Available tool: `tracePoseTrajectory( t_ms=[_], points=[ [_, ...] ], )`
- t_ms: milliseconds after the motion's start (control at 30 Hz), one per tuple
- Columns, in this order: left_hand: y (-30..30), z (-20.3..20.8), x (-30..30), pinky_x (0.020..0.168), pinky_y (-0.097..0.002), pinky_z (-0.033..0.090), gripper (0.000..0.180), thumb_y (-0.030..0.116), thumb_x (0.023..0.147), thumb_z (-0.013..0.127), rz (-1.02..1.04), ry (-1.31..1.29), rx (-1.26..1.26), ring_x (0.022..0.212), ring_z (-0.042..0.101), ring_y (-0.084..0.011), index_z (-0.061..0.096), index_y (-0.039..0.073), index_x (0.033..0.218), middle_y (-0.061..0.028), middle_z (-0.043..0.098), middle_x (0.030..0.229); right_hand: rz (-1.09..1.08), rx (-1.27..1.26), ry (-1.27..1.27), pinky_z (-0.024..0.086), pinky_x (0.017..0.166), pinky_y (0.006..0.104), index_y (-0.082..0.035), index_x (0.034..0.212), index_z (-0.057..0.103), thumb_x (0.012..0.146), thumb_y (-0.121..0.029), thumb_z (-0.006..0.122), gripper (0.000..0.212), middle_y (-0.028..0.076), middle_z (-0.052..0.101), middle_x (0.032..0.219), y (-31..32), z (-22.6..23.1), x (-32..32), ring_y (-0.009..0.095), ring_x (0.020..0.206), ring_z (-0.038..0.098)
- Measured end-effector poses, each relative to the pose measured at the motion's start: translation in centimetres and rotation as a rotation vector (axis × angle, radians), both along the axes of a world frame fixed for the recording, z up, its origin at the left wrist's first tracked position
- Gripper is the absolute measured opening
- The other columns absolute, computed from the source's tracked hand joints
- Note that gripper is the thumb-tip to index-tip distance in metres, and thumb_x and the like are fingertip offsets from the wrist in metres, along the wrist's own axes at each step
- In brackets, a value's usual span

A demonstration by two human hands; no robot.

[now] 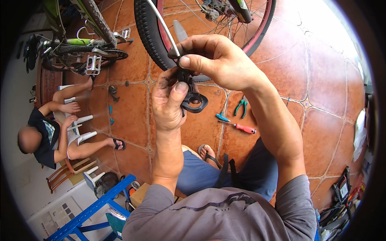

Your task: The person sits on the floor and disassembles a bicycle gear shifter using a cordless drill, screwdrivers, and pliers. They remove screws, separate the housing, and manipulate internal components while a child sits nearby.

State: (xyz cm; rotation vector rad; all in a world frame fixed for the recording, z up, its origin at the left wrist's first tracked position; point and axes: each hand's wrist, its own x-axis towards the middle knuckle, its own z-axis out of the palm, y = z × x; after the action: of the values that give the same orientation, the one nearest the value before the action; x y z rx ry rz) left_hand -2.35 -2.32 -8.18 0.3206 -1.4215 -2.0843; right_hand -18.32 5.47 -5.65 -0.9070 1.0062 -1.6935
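- Between both hands, above the orange tiled floor, a black plastic part with a ring-shaped loop is held up
- Left hand curled closed around its body, thumb pressed on top
- Right hand pinching the lower end of a thin white cable, which seems to enter the part, though fingers hide the joint
- On the floor nearby, teal-handled pliers and a red-handled screwdriver
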Motion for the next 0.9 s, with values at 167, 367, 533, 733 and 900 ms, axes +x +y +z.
tracePoseTrajectory(
  t_ms=[167,367,533,733,900],
  points=[
    [-0.3,-0.3,0.5,0.068,-0.0244,0.052,0.038,0.012,0.090,0.063,0.000,-0.031,-0.009,0.078,0.060,-0.0137,0.052,-0.003,0.123,-0.0119,0.063,0.102,0.088,-0.006,0.117,0.053,0.085,0.0268,0.003,0.113,0.061,0.089,-0.006,0.066,0.026,0.005,0.067,0.099,0.2,-0.5,-0.7,0.010,0.093,0.063],
    [-0.4,-0.7,0.2,0.061,-0.0268,0.054,0.038,0.020,0.090,0.061,0.046,-0.028,-0.061,0.078,0.063,-0.0196,0.052,0.000,0.122,-0.0151,0.062,0.100,0.007,0.002,0.073,0.053,0.080,0.0264,0.004,0.112,0.061,0.088,-0.005,0.066,0.026,0.005,0.067,0.095,-0.2,-0.1,0.2,0.010,0.088,0.063],
    [-0.5,0.4,0.2,0.061,-0.0304,0.055,0.041,0.023,0.089,0.062,0.003,-0.082,-0.005,0.075,0.063,-0.0218,0.050,-0.002,0.119,-0.0163,0.061,0.103,0.033,-0.109,0.109,0.052,0.082,0.0251,0.002,0.111,0.062,0.089,-0.008,0.067,0.024,0.003,0.067,0.097,-0.6,-1.0,-0.5,0.009,0.090,0.062],
    [-0.1,1.4,0.1,0.056,-0.0325,0.054,0.040,0.025,0.091,0.057,0.004,-0.128,0.077,0.071,0.063,-0.0235,0.049,-0.004,0.118,-0.0200,0.060,0.104,0.089,-0.085,-0.021,0.052,0.071,0.0236,-0.001,0.109,0.065,0.089,-0.012,0.068,0.023,0.001,0.068,0.089,-0.8,-1.0,-1.0,0.007,0.078,0.062],
    [-0.1,1.2,0.3,0.066,-0.0328,0.057,0.039,0.018,0.092,0.056,-0.020,-0.080,0.164,0.083,0.066,-0.0221,0.050,-0.004,0.124,-0.0209,0.062,0.111,0.072,-0.072,-0.041,0.052,0.069,0.0240,0.000,0.109,0.065,0.089,-0.012,0.069,0.024,0.002,0.068,0.088,-1.2,-1.6,-0.9,0.008,0.075,0.062]
  ],
)
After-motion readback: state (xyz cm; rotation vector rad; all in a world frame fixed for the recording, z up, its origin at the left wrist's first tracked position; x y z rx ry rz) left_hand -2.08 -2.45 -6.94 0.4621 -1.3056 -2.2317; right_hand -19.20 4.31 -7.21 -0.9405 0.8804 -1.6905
